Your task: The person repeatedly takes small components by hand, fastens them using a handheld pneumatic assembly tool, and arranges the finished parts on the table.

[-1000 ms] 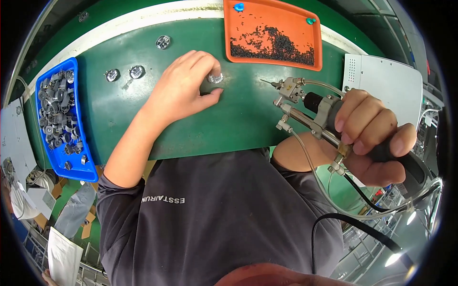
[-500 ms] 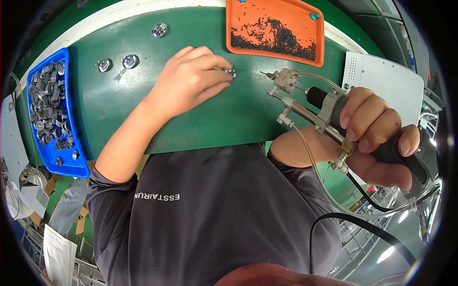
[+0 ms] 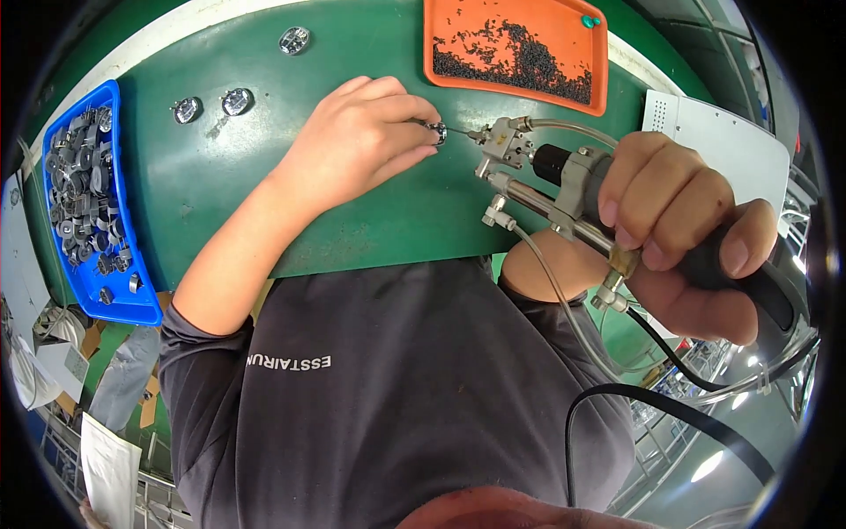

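Over the green tabletop, my left hand [image 3: 366, 132] is closed, its fingertips pinching a small round metal part [image 3: 441, 133]; the fingers hide most of it. My right hand [image 3: 674, 203] is wrapped round the dark grip of a hand-held dispensing gun [image 3: 568, 189] with a metal valve block, clear tubes and black cables. Its thin needle tip [image 3: 459, 131] points left and reaches the edge of the round part; whether it touches cannot be made out. Beyond my left forearm lie two similar round parts [image 3: 236, 101] [image 3: 187, 110], with another [image 3: 294, 40] farther back.
An orange tray [image 3: 603, 66] with many tiny black pieces stands at the far side. On the left is a blue tray [image 3: 88, 286] heaped with round dark parts [image 3: 84, 176]. A light-coloured box with a perforated corner [image 3: 727, 154] sits at the right, behind the gun.
My right hand has moved the dispensing gun to the left, bringing its needle tip up to the round part. My left hand keeps its pinch and has shifted slightly right.
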The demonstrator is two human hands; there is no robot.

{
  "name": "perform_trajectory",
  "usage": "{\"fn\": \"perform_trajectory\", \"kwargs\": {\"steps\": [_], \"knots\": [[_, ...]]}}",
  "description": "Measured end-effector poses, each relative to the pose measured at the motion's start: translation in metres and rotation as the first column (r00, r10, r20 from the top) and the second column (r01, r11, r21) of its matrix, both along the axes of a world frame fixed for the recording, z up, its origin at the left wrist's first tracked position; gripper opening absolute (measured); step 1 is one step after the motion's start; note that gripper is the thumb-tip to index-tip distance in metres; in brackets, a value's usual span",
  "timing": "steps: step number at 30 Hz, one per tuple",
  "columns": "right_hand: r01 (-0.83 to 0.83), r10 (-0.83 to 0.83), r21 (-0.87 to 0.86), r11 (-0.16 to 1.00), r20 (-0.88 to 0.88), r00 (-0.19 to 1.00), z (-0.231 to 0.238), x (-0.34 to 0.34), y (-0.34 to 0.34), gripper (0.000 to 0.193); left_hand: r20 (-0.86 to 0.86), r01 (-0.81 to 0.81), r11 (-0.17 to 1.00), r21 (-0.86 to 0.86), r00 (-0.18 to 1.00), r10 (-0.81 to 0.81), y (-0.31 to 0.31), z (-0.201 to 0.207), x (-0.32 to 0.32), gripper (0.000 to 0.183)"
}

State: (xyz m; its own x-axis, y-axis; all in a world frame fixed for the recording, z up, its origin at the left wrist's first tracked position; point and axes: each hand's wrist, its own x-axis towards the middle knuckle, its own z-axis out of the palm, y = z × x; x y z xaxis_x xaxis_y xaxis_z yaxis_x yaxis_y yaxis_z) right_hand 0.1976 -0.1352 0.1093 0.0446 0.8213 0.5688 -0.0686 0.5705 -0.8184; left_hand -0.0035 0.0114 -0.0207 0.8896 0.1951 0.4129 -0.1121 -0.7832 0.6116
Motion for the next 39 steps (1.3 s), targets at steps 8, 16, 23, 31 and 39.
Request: {"fn": "perform_trajectory", "kwargs": {"steps": [8, 16, 23, 31, 39], "knots": [[-0.012, 0.015, -0.045, 0.999, 0.077, 0.997, 0.008, 0.0, 0.0, 0.048, 0.012, 0.027, 0.999, -0.031, 1.0, -0.026, 0.0, 0.0, 0.004, 0.013], [-0.008, 0.009, -0.014, 1.0, 0.06, 0.998, 0.001, -0.004, 0.007, 0.045, 0.008, 0.029, 0.999, -0.035, 1.0, -0.029, 0.003, -0.001, 0.004, 0.013], [-0.037, 0.041, -0.038, 0.999, 0.104, 0.994, 0.002, -0.005, 0.015, 0.036, 0.001, 0.043, 0.999, -0.017, 0.999, -0.043, 0.003, 0.001, 0.004, 0.012], [0.185, -0.185, 0.08, 0.979, -0.01, 0.983, 0.005, -0.019, -0.002, 0.038, 0.036, 0.037, 0.999, -0.031, 0.999, -0.036, 0.001, -0.002, -0.003, 0.013], [0.096, -0.094, 0.089, 0.991, -0.032, 0.995, 0.011, 0.004, -0.012, 0.044, 0.02, 0.047, 0.997, -0.059, 0.999, -0.046, 0.005, -0.005, -0.001, 0.017]]}}
